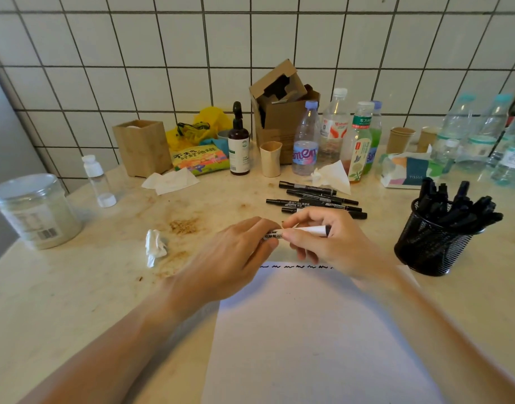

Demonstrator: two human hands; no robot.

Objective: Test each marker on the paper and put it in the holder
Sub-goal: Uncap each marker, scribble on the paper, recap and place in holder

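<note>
Both hands hold one white-barrelled marker level above the top edge of the white paper. My left hand pinches its left end, and my right hand grips the barrel near its black right end. A row of short black squiggles runs along the paper's top edge. Several black markers lie in a loose pile just beyond my hands. The black mesh holder stands to the right, filled with several black markers.
A crumpled tissue and brown crumbs lie left of my hands. A plastic jar stands at far left. Bottles, cups, a cardboard box and a tissue pack line the tiled wall.
</note>
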